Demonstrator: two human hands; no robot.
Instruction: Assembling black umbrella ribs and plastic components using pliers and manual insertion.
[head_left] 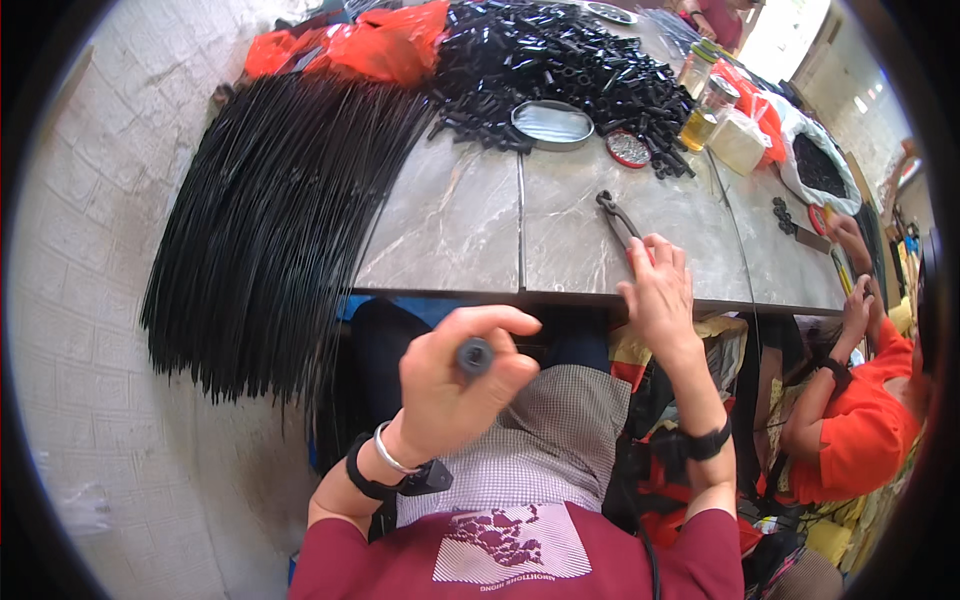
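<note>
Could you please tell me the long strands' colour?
The long strands are black, seen best in the head view.

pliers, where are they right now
In the head view, the pliers are right of centre over the grey tabletop, handle end at the person's right hand, below the red-rimmed tin.

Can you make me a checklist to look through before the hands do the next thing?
1. Black tubular piece in the left grip: ok, one end faces the camera.
2. Right grip at the pliers: ok, it's at the handles.
3. Pliers held firmly: cannot tell, the right grip hides part.
4. Both grips together: not ok, they're apart.
5. Red-rimmed tin filled: ok, small pieces inside.
</note>
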